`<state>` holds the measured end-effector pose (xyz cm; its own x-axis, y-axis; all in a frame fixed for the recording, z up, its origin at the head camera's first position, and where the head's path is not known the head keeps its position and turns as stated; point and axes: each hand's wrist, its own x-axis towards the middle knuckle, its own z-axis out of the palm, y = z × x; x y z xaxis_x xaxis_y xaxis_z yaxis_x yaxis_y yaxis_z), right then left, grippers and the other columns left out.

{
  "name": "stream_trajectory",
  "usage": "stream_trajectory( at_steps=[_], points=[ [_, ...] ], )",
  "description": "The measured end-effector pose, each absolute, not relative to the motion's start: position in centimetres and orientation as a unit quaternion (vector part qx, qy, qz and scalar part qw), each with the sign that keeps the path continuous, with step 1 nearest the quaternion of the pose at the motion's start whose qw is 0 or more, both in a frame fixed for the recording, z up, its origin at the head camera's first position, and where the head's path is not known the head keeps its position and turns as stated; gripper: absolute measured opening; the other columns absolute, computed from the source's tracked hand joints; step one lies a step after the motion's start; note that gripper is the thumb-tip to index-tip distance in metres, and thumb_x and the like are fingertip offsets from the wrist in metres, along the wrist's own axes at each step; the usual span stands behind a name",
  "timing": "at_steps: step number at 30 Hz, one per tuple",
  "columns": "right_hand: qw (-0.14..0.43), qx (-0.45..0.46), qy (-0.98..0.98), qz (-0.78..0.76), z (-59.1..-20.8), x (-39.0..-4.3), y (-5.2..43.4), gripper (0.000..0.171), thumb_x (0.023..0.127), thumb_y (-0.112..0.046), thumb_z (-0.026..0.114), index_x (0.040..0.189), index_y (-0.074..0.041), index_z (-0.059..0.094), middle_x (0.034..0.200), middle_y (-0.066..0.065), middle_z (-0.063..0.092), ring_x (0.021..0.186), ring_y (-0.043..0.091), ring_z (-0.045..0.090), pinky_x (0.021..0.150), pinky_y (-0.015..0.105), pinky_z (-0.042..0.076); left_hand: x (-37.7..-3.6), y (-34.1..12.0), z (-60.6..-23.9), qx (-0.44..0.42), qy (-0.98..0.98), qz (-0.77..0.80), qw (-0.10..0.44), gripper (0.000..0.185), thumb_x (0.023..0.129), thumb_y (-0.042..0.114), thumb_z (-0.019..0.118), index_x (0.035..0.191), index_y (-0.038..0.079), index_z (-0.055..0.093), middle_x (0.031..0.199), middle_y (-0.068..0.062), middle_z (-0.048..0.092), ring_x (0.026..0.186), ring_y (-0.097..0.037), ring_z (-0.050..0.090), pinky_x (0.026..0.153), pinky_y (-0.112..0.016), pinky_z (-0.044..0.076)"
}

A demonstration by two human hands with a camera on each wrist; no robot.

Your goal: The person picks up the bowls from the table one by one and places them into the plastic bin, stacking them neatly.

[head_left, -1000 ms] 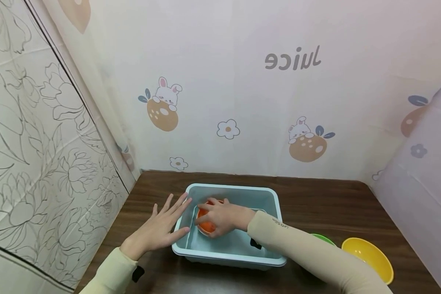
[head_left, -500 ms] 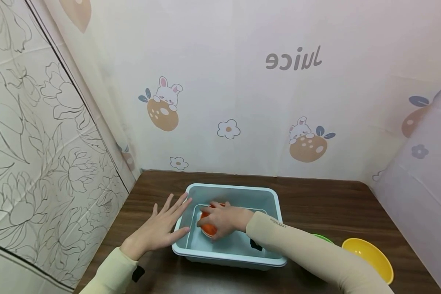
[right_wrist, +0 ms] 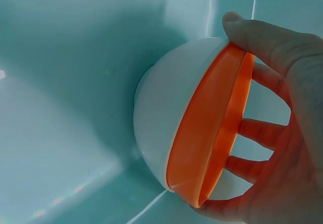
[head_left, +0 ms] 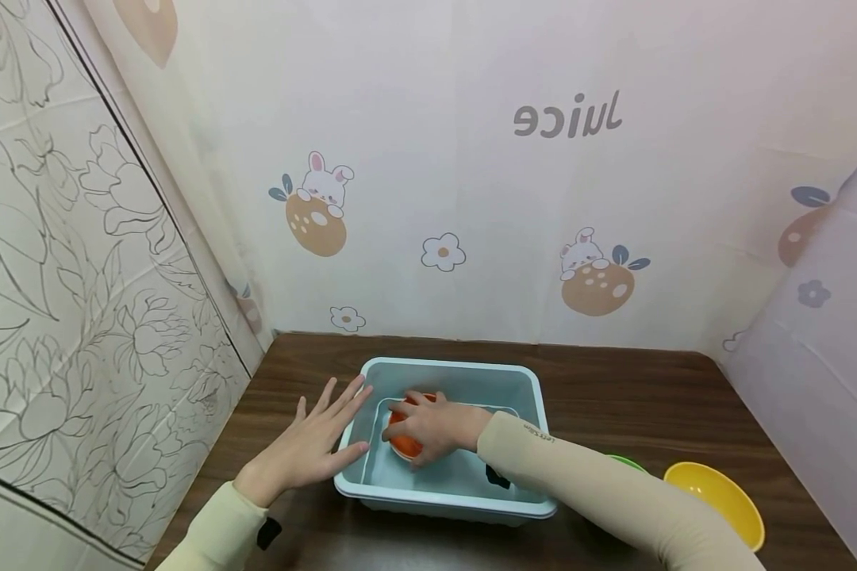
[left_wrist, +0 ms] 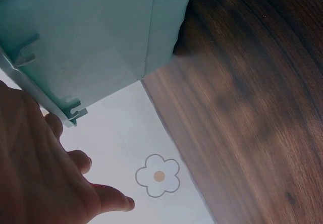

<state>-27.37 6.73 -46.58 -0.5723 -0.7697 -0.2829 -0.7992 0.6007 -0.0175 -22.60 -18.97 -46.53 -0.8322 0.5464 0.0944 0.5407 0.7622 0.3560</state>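
Gripping the orange bowl [right_wrist: 212, 133] with my right hand [head_left: 436, 428], fingers curled round its rim, I hold it inside the blue tub [head_left: 464, 381]; my left hand [head_left: 307, 444] rests spread against the tub's side.

A dark brown wooden table [head_left: 636, 396] fills the bottom of the frame. Behind it hangs a pale cloth [head_left: 471, 159] with bunnies [head_left: 319, 198], little flowers [head_left: 443, 251] and the word "Juice" written backwards. On the left hangs a sheet with big drawn flowers [head_left: 64, 301]. The light is soft.
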Motion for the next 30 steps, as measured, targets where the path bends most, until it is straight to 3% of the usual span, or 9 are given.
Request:
stream_trajectory(
  at_steps=[14,22,30],
  points=[
    [0.134,-0.433,0.891,0.033,-46.31,-27.67,6.82,0.059,0.086,-0.050,0.080,0.141,-0.044,0.058,0.152,0.000,0.049,0.144,0.030,0.035,0.104,0.063,0.047,-22.73,-19.06,-46.58,0.289,0.939,0.187,0.011,0.079,0.101,0.054,0.055,0.167,0.029,0.019,0.175,0.007,0.007,0.158,-0.045,0.006,0.105,-0.089,0.014],
    [0.137,-0.423,0.895,0.039,-46.20,-27.54,6.88,0.077,0.085,-0.054,0.080,0.153,-0.039,0.047,0.148,0.002,0.049,0.139,0.027,0.038,0.104,0.056,0.048,-22.71,-19.02,-46.45,0.290,0.939,0.185,0.009,0.079,0.101,0.057,0.052,0.167,0.028,0.019,0.175,0.007,0.008,0.158,-0.046,0.007,0.105,-0.089,0.015],
    [0.123,-0.424,0.896,0.044,-46.40,-27.42,6.80,0.084,0.082,-0.056,0.082,0.154,-0.039,0.044,0.148,0.003,0.045,0.135,0.024,0.040,0.104,0.054,0.048,-22.63,-19.02,-46.59,0.289,0.939,0.185,0.002,0.078,0.101,0.053,0.055,0.166,0.028,0.021,0.175,0.007,0.009,0.158,-0.046,0.008,0.104,-0.089,0.015]
  ],
)
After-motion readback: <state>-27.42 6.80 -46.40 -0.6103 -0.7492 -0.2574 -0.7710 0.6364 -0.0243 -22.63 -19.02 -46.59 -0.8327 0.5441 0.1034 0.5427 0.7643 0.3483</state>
